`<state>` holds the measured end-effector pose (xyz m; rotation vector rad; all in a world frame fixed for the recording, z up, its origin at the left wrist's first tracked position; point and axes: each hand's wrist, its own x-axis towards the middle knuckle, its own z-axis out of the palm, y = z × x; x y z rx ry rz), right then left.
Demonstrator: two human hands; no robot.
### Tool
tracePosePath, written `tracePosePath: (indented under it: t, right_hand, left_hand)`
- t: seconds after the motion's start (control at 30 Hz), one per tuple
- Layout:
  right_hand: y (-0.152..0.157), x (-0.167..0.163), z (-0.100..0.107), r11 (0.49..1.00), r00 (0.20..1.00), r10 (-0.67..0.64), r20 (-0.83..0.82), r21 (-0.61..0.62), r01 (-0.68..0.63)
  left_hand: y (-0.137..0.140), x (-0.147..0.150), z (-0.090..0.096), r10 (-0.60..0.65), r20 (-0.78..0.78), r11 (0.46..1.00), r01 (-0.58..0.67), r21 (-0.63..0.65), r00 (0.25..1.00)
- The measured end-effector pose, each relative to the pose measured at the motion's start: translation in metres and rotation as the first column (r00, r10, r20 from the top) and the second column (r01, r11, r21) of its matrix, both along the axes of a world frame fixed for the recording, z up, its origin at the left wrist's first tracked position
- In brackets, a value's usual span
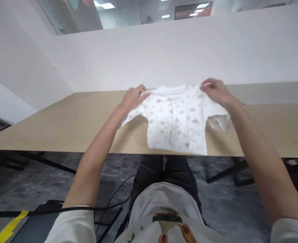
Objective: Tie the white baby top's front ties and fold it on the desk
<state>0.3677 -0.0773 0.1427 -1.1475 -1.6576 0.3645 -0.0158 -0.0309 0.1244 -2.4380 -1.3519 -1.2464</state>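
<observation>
Small white shirt (176, 123), printed, centre frame.
My left hand (135, 97) and right hand (216, 91) pinch its shoulders over the wooden surface (62, 125).

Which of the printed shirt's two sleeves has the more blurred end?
The right-side sleeve, near the right hand: its end is smeared, while the left-side sleeve, near the left hand, looks crisper.

Place: looks like an office
Desk (50, 125): long, wood-toned, on dark legs (55, 164) below its near edge
Wall (113, 60): plain white, along the far edge
Glass (128, 13): above the wall, showing panel lights (107, 5)
Floor (219, 202): mottled grey
</observation>
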Motion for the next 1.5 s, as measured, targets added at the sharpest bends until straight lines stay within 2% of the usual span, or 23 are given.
tracePosePath:
  t: [0.07,0.17,0.23,0.3,0.43,0.6,0.67,0.73,0.8,0.87,0.93,1.07,1.13,1.2,1.27,1.33,1.4,1.5]
  right_hand:
    - [0.012,-0.008,-0.031,0.991,0.970,-0.052,0.239,-0.109,0.080]
    - [0.027,-0.021,-0.075,0.967,0.839,-0.030,0.543,-0.196,0.161]
    - [0.035,-0.024,-0.095,0.947,0.778,0.037,0.627,-0.270,0.173]
    - [0.041,-0.019,-0.107,0.924,0.761,0.125,0.636,-0.354,0.144]
    - [0.048,0.013,-0.112,0.855,0.769,0.267,0.581,-0.511,0.090]
    - [0.049,0.065,-0.106,0.708,0.709,0.484,0.513,-0.706,0.028]
    - [0.050,0.081,-0.108,0.706,0.689,0.483,0.541,-0.706,0.060]
    - [0.052,0.090,-0.111,0.743,0.667,0.413,0.620,-0.653,0.146]
    - [0.054,0.092,-0.115,0.792,0.628,0.291,0.722,-0.550,0.265]
    - [0.057,0.087,-0.118,0.821,0.575,0.170,0.800,-0.438,0.366]
    - [0.059,0.079,-0.120,0.825,0.535,0.084,0.841,-0.360,0.436]
    - [0.063,0.063,-0.121,0.772,0.453,-0.030,0.891,-0.267,0.577]
    - [0.066,0.055,-0.122,0.759,0.392,-0.090,0.915,-0.191,0.622]
    - [0.068,0.039,-0.123,0.790,0.368,-0.160,0.916,-0.104,0.604]
    - [0.067,0.012,-0.125,0.850,0.421,-0.203,0.884,-0.055,0.523]
    - [0.062,-0.025,-0.128,0.914,0.530,-0.162,0.833,-0.075,0.398]
    - [0.056,-0.065,-0.135,0.951,0.629,-0.032,0.777,-0.169,0.257]
    - [0.048,-0.110,-0.149,0.955,0.712,0.068,0.699,-0.251,0.156]
  left_hand:
    - [0.007,0.006,-0.032,0.029,-0.168,0.986,-0.056,-0.157,0.985]
    - [0.012,0.008,-0.077,0.073,-0.338,0.924,-0.191,-0.331,0.938]
    - [0.013,0.001,-0.101,0.091,-0.386,0.887,-0.251,-0.387,0.918]
    - [0.013,-0.012,-0.116,0.094,-0.389,0.867,-0.268,-0.420,0.916]
    - [0.012,-0.050,-0.123,0.059,-0.396,0.856,-0.251,-0.453,0.916]
    - [0.012,-0.096,-0.118,0.024,-0.449,0.803,-0.285,-0.524,0.893]
    - [0.012,-0.109,-0.119,0.044,-0.434,0.774,-0.305,-0.555,0.900]
    - [0.012,-0.115,-0.122,0.105,-0.391,0.760,-0.327,-0.561,0.914]
    - [0.010,-0.114,-0.125,0.193,-0.343,0.751,-0.363,-0.552,0.920]
    - [0.009,-0.108,-0.128,0.280,-0.312,0.737,-0.411,-0.536,0.908]
    - [0.008,-0.099,-0.130,0.367,-0.303,0.708,-0.475,-0.523,0.880]
    - [0.009,-0.088,-0.133,0.493,-0.325,0.637,-0.589,-0.498,0.807]
    - [0.011,-0.080,-0.133,0.522,-0.341,0.658,-0.624,-0.422,0.781]
    - [0.013,-0.063,-0.132,0.490,-0.349,0.738,-0.594,-0.322,0.798]
    - [0.013,-0.031,-0.131,0.363,-0.360,0.844,-0.467,-0.263,0.859]
    - [0.011,0.013,-0.133,0.220,-0.369,0.906,-0.329,-0.267,0.903]
    - [0.008,0.061,-0.137,0.128,-0.346,0.932,-0.232,-0.280,0.929]
    - [0.006,0.115,-0.147,0.115,-0.298,0.910,-0.221,-0.352,0.948]
